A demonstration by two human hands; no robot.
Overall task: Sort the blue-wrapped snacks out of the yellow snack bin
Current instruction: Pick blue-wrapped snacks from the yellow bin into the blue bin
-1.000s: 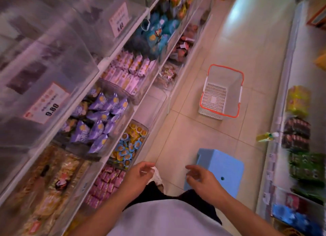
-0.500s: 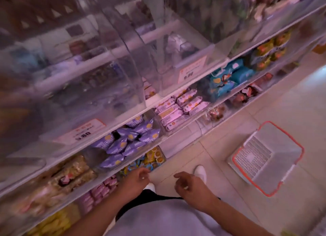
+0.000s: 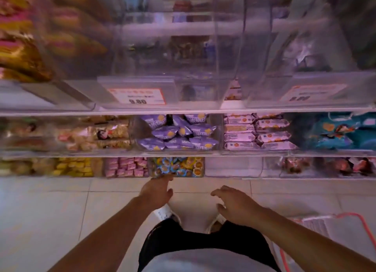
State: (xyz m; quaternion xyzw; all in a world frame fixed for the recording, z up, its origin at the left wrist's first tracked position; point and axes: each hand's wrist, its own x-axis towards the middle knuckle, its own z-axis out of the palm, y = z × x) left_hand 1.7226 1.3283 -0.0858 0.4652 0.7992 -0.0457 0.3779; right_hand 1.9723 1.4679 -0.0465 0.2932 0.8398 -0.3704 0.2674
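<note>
Left hand [image 3: 157, 189] open and empty, fingertips at the front edge of the lowest-shelf bin [image 3: 176, 167] of mixed yellow and blue-wrapped snacks [image 3: 162, 171]. Right hand [image 3: 236, 204] open, empty, over the floor.

2 hands show: the left hand [image 3: 157, 189] and the right hand [image 3: 236, 205]. 2 white shoes [image 3: 165, 213] stand on the floor. 1 red-rimmed basket [image 3: 345, 227] sits at the right. 2 price cards [image 3: 138, 96] hang on the upper bins. 3 shelf edges [image 3: 61, 114] cross the view. the mixed blue and yellow snacks [image 3: 177, 167] are too blurred to count.
</note>
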